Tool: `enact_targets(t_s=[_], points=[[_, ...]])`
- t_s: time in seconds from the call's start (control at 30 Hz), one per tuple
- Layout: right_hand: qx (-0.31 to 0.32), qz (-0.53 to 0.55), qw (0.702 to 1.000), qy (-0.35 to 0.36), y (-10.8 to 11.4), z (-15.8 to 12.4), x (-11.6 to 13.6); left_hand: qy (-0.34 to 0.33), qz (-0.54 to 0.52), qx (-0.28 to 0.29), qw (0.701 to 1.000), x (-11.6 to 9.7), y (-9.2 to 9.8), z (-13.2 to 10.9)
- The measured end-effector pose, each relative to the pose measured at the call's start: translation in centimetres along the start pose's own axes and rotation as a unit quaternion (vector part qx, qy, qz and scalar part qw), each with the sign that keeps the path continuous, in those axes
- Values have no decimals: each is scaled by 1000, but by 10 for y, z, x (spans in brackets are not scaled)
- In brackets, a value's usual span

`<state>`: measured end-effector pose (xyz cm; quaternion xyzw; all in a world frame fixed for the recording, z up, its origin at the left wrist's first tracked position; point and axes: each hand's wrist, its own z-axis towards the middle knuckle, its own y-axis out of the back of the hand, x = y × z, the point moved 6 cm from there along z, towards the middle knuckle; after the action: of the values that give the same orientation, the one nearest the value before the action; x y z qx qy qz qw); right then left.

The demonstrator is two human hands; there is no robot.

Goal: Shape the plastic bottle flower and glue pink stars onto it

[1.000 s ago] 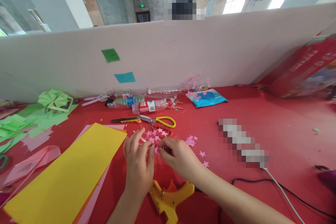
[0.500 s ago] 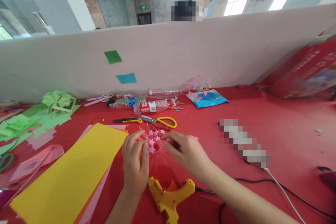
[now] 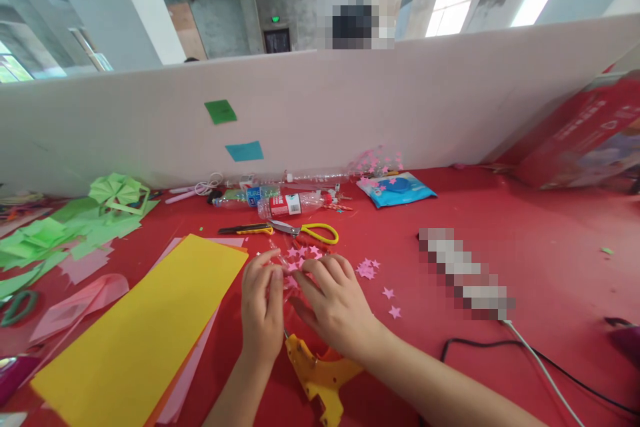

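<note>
A clear plastic bottle piece cut into splayed strips, with pink stars (image 3: 303,253) on it, stands between my hands. My left hand (image 3: 263,307) is at its left side, fingers curved around the edge. My right hand (image 3: 337,303) reaches over from the right, thumb and fingers pinched near a star; whether a star is between the fingertips is hidden. Just right of it lies a small pile of loose pink stars (image 3: 368,269), with two single ones nearer me. A yellow glue gun (image 3: 315,373) lies below my hands, partly covered by my right wrist.
Scissors (image 3: 320,233) and a utility knife (image 3: 245,229) lie beyond my hands. Plastic bottles (image 3: 287,205), a blue wipes packet (image 3: 397,189) and a starred plastic piece (image 3: 377,160) line the white partition (image 3: 320,107). Yellow paper (image 3: 145,333) lies left; a blurred-out strip and cables (image 3: 543,373) lie right.
My right hand has moved left and nearer me, over the plastic piece, uncovering the loose star pile. My left hand stays beside the piece. The view has shifted slightly.
</note>
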<state>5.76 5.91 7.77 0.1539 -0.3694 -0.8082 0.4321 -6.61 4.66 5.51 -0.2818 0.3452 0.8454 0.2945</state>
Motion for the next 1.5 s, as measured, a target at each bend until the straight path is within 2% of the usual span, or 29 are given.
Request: enact_targets(t_s=[0.33, 0.57, 0.9, 1.1, 1.2, 1.33, 1.5], points=[[-21, -13, 1000, 18, -8, -8, -2, 11, -7, 10, 1000, -1, -1, 1], [-32, 3, 999, 31, -6, -8, -2, 3, 1, 13, 1000, -1, -1, 1], [-13, 77, 997, -9, 6, 1, -5, 21, -12, 14, 1000, 4, -1, 1], [-63, 121, 988, -78, 23, 7, -22, 18, -14, 6, 1000, 4, 0, 2], [-95, 122, 984, -94, 36, 11, -34, 7, -11, -21, 1000, 1, 4, 3], [-119, 117, 981, -103, 52, 14, -48, -46, 9, -76, 996, -5, 13, 5], [-130, 116, 977, -120, 70, 17, -62, -110, 45, -102, 988, -10, 20, 9]])
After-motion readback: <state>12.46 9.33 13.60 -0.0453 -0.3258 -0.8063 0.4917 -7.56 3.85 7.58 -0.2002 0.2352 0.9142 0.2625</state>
